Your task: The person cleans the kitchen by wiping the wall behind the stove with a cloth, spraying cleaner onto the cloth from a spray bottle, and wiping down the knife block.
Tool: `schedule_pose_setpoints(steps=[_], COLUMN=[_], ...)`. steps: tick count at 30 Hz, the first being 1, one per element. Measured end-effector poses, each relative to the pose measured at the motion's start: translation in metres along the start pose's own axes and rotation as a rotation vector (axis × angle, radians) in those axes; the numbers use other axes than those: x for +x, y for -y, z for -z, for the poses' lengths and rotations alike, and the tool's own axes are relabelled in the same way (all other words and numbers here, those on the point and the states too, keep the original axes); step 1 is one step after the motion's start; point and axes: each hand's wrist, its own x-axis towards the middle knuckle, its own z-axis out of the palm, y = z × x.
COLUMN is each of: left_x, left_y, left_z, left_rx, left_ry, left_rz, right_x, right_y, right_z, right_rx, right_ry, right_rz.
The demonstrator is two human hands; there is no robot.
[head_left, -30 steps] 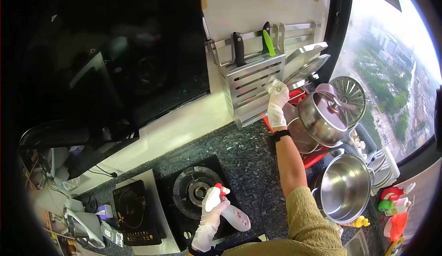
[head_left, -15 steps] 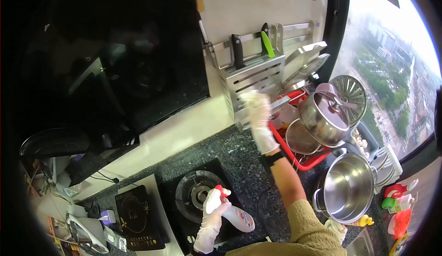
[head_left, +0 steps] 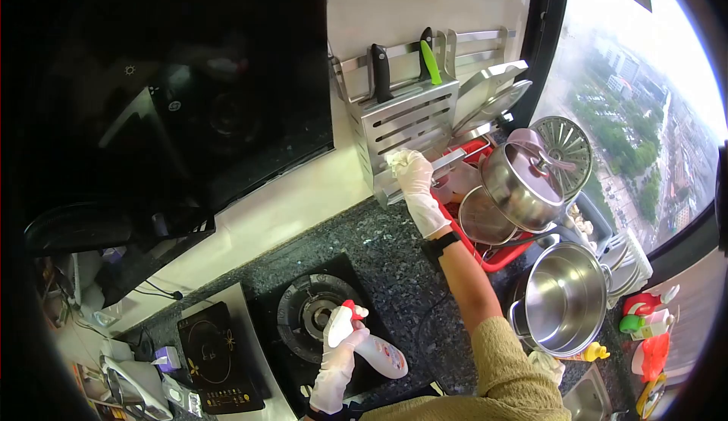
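Note:
My left hand (head_left: 340,368), in a white glove, grips a white spray bottle (head_left: 379,354) with a red nozzle, tilted above the gas burner (head_left: 312,316). My right hand (head_left: 412,171), also gloved, is at the lower front of the slotted steel knife rack (head_left: 406,122) on the wall. Its fingers are curled closed; something pale shows at the fingertips, too unclear to name. Two black-handled knives, one handle (head_left: 381,72) to the left, and a green-handled knife (head_left: 430,62) stand in the rack.
A red dish basket (head_left: 502,258) with a lidded pot (head_left: 523,186) stands right of my right arm. Near it are a large steel pot (head_left: 565,300), plates (head_left: 626,266), bottles and a sink (head_left: 588,398). An induction cooker (head_left: 216,360) is at left; a dark glossy panel (head_left: 189,118) overhangs.
My right hand, blurred by motion before, now shows sharply at the rack's lower front. The whole view has shifted slightly. My left hand keeps hold of the spray bottle over the stove.

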Motion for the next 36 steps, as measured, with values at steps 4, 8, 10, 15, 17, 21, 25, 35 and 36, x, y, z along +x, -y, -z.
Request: schedule_pose_setpoints(steps=[4, 8, 10, 15, 17, 21, 25, 35, 36], left_x=[-0.008, -0.017, -0.022, -0.027, -0.025, -0.025, -0.024, -0.027, -0.025], left_y=[-0.01, -0.014, -0.012, -0.015, -0.013, -0.01, -0.005, -0.004, -0.003], left_z=[-0.005, 0.007, 0.013, 0.012, 0.011, 0.016, 0.022, 0.039, 0.036], left_rx=[-0.009, 0.031, 0.02, 0.013, 0.021, -0.001, -0.001, -0.042, -0.028], left_ry=[-0.017, -0.052, -0.063, -0.09, -0.094, -0.119, -0.14, -0.176, -0.164], left_rz=[0.006, 0.014, 0.003, 0.009, 0.001, -0.004, 0.016, 0.002, 0.008], right_x=[0.039, 0.067, 0.062, 0.033, 0.037, 0.059, 0.055, 0.061, 0.058], right_y=[-0.029, -0.09, -0.091, -0.044, -0.059, -0.065, -0.058, -0.053, -0.055], right_z=[0.034, 0.024, 0.021, 0.019, 0.02, 0.036, 0.032, 0.013, 0.016], right_rx=[-0.146, 0.104, 0.072, -0.16, -0.14, -0.105, -0.11, 0.01, 0.009], right_ry=[-0.113, -0.219, -0.23, -0.145, -0.214, -0.297, -0.391, -0.458, -0.352], right_rz=[-0.049, -0.272, -0.258, 0.081, 0.141, 0.015, -0.065, -0.371, -0.433])
